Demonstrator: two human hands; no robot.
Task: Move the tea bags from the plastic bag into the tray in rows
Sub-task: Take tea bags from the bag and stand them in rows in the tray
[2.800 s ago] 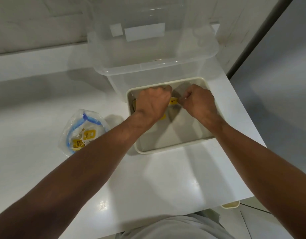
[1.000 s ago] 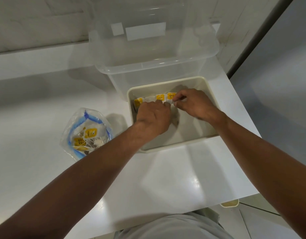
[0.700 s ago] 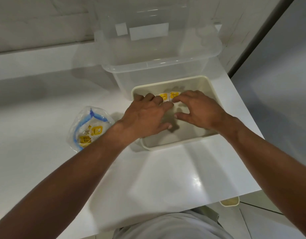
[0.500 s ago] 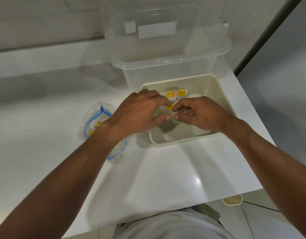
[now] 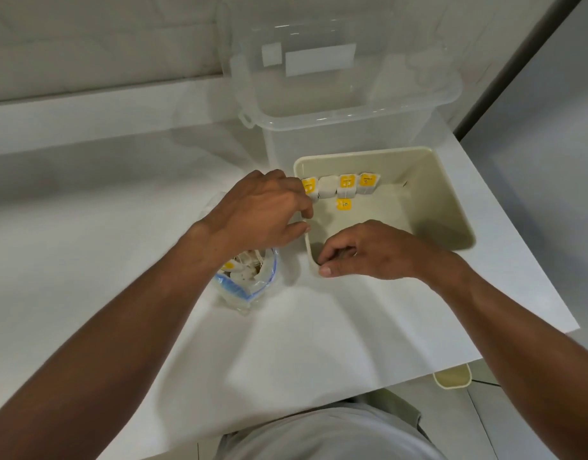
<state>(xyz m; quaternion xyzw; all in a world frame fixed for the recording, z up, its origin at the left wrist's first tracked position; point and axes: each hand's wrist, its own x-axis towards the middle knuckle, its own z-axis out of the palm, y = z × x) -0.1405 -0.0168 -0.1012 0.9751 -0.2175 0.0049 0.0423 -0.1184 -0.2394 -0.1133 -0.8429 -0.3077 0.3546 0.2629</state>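
Note:
A cream tray (image 5: 452,194) stands on the white counter. Several tea bags (image 5: 347,185) with yellow tags stand in a row against its far wall, and one loose yellow tag (image 5: 344,204) lies just in front of them. A clear plastic bag (image 5: 249,280) with a blue zip holds more tea bags left of the tray, partly hidden under my left wrist. My left hand (image 5: 262,214) hovers over the tray's left rim with loosely curled fingers and holds nothing. My right hand (image 5: 369,250) grips the tray's near-left corner, fingers inside the rim and thumb outside.
A large clear plastic tub (image 5: 335,104) stands right behind the tray, against the wall. The counter's right edge (image 5: 518,254) runs close to the tray. A small cream object (image 5: 452,376) sits on the floor below the front edge.
Both hands have drawn back from the row of tea bags. My left hand moved left over the rim above the bag. My right hand came to the tray's near-left corner and took hold of it.

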